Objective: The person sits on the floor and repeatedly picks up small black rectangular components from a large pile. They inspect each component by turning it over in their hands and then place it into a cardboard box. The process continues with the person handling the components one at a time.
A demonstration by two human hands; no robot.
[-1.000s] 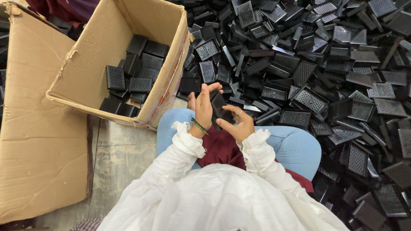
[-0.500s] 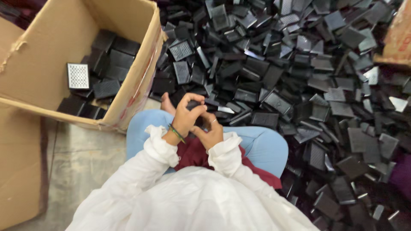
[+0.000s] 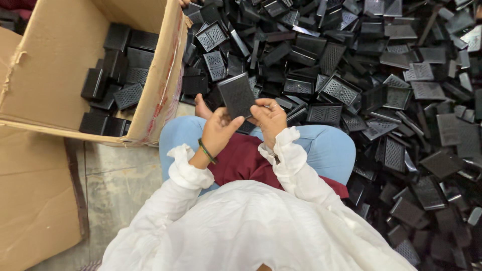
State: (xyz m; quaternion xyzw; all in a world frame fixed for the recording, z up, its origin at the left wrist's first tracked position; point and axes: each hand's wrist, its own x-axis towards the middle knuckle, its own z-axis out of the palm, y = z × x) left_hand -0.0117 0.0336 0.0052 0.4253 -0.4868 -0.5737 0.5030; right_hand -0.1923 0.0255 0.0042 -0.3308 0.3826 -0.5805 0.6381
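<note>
Hundreds of black plastic pieces [image 3: 351, 75], flat rectangles with a grid of small holes on one face, lie heaped loose across the floor ahead of you and to your right, tumbled at every angle, so you can draw from the heap without leaning far. Next in size is the open cardboard box [image 3: 160, 80] at your left, with its near wall just beside your left knee; more of the same black pieces sit in its bottom, lying flatter and closer together than those in the heap. A flattened sheet of cardboard [image 3: 30, 200] lies on the floor under and beside it.

You sit with your knees spread, so your lap forms a working spot between box and heap. Over it you hold one black piece [image 3: 236, 94], tilted up toward your face with its plain side showing. Your left hand [image 3: 218, 131] cups its lower edge, fingers curled and thumb pressed against it. Your right hand [image 3: 269, 116] closes on its right edge, fingers bent over the rim, steadying it from the other side. A green bangle [image 3: 206, 150] rings your left wrist.
</note>
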